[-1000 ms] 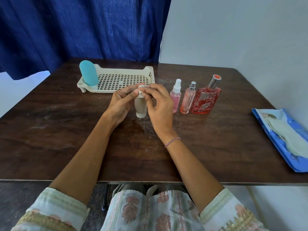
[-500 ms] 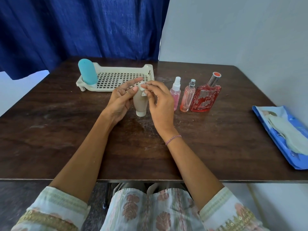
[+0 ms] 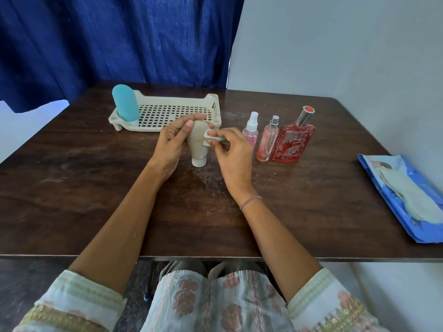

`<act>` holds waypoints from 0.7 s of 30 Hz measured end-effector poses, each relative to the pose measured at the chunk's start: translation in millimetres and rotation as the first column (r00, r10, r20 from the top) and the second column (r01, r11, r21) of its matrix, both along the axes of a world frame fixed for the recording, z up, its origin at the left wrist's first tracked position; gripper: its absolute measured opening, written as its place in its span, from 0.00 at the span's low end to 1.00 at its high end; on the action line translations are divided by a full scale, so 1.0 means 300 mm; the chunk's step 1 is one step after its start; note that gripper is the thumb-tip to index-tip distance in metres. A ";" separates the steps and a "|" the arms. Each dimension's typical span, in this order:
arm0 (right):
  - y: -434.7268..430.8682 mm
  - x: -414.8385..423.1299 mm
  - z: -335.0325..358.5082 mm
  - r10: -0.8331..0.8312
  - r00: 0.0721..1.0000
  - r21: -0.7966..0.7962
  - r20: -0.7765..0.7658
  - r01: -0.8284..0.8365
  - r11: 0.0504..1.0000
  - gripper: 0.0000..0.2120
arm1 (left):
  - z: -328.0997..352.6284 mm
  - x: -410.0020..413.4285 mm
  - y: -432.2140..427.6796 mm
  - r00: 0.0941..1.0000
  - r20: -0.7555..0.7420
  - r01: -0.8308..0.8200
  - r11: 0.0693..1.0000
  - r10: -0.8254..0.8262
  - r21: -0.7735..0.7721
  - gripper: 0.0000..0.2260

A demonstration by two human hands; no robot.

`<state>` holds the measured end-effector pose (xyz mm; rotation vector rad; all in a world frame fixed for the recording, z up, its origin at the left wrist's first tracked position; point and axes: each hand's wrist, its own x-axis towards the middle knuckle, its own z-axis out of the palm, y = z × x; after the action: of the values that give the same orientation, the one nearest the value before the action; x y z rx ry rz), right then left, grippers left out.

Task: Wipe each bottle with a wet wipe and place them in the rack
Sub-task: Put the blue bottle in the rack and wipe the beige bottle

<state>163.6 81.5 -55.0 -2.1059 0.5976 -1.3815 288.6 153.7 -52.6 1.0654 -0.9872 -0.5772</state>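
— Where was the beige bottle (image 3: 197,142)?
— Near the rack (image 3: 167,101), cap-down on the desk (image 3: 96,188); the left hand (image 3: 171,143) had its grip curled round it.
— And the right hand (image 3: 233,153)?
— Its grip pinched a wipe (image 3: 209,138) against that bottle; three pink bottles (image 3: 267,142) stood beside.

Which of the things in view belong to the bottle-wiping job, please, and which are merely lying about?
Job: beige bottle gripped by left hand; wet wipe pinched by right hand; rack; teal bottle standing in it; pink spray bottle, slim perfume bottle, red perfume bottle waiting; wipe pack.
Lying about: curtain; bracelet.
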 end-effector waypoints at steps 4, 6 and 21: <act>-0.001 -0.005 -0.005 -0.002 0.999 -0.005 -0.050 0.002 1.000 0.08 | 0.006 -0.009 -0.001 1.000 -0.013 0.010 1.000 -0.010 -0.024 0.11; -0.002 -0.003 -0.004 -0.010 0.999 -0.027 -0.049 0.008 1.000 0.08 | 0.006 -0.011 -0.002 1.000 -0.013 0.010 1.000 -0.011 -0.025 0.11; -0.022 -0.008 -0.032 0.140 0.963 0.181 -0.231 -0.098 0.979 0.06 | -0.002 -0.013 -0.008 0.997 -0.070 0.038 0.997 -0.043 -0.074 0.12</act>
<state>161.1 75.0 -64.7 -2.1497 0.6473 -0.9793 284.8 151.2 -53.2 0.9557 -0.9618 -0.6045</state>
